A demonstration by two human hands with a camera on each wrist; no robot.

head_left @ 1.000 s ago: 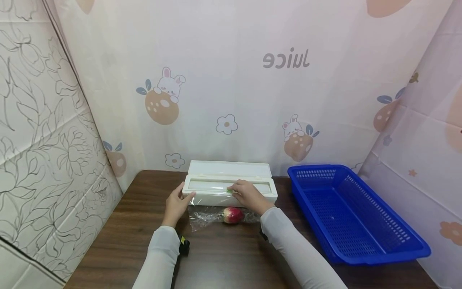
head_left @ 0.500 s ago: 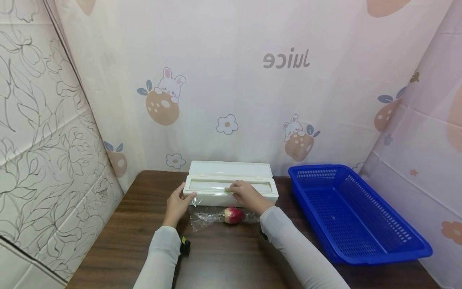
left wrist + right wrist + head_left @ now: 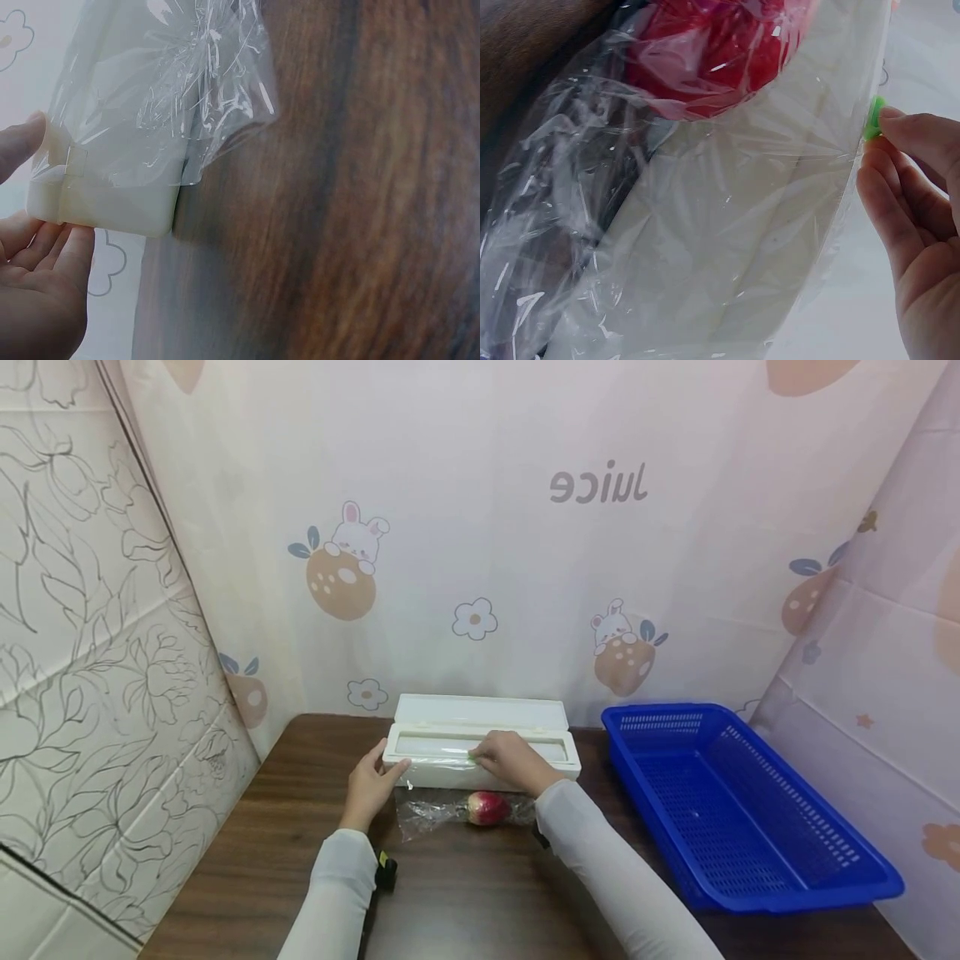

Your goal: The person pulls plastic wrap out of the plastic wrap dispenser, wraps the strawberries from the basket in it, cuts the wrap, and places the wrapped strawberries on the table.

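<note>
On the box's (image 3: 116,210) front edge, about mid-length: green slider (image 3: 874,118), pinched tight between right hand's (image 3: 517,762) thumb and fingers. Box long axis runs left-right. Left hand (image 3: 367,792) holds the left end, thumb and fingers parted round it, farther from slider. Film (image 3: 427,816) drapes down the front; fruit (image 3: 487,808) lies just nearer the person.

So the bare right hand (image 3: 516,762) is a bit further left along the long white plastic box (image 3: 450,732) than a second ago, small green knob (image 3: 874,120) and pale fabric sleeve (image 3: 618,864) shifted with it.
</note>
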